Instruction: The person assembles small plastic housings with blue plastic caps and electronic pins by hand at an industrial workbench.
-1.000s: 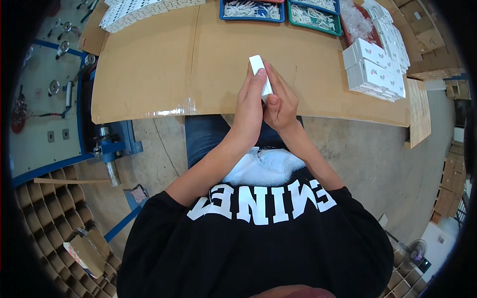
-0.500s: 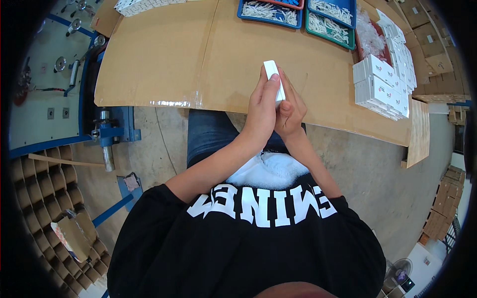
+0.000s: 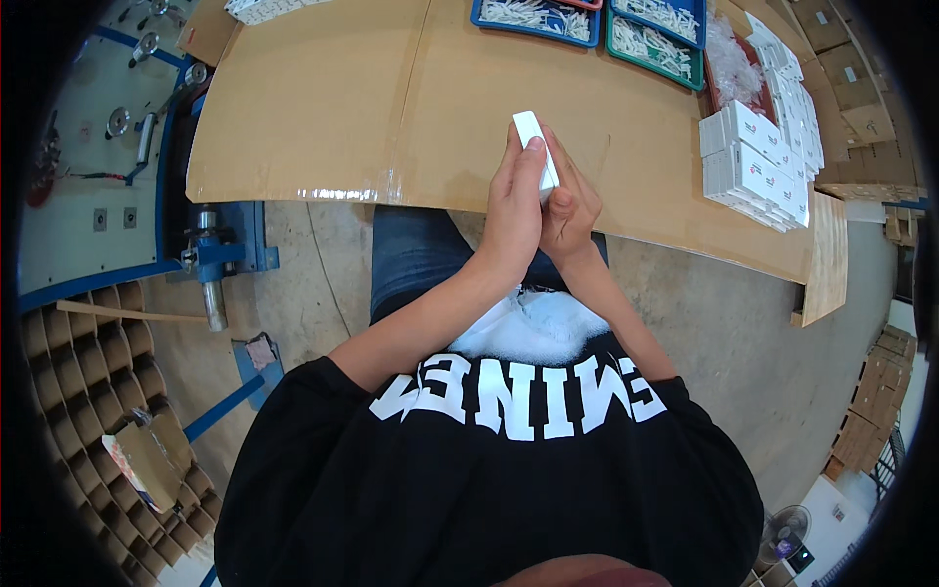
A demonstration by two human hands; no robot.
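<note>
A small white box [image 3: 531, 137], narrow side up, is pressed between my two hands over the near edge of the cardboard-covered table [image 3: 313, 117]. My left hand [image 3: 515, 201] lies along its left side, the thumb on its upper edge. Flat against its right side is my right hand [image 3: 572, 201], with the fingers stretched forward and the thumb bent near the box's lower end. My palms hide much of the box. On my lap, below the wrists, rests a bunched white, translucent material [image 3: 528, 328].
Blue [image 3: 592, 41] and green [image 3: 696, 78] trays of small white pieces stand at the far edge. Stacked white boxes [image 3: 748, 181] occupy the table's right side, beside a red bin [image 3: 761, 98] of clear plastic bags. A blue-framed machine [image 3: 210, 245] and cardboard dividers [image 3: 88, 362] are at left.
Both hands and the box have shifted very slightly left in the picture. The grip looks the same, and the view itself has moved a little.
</note>
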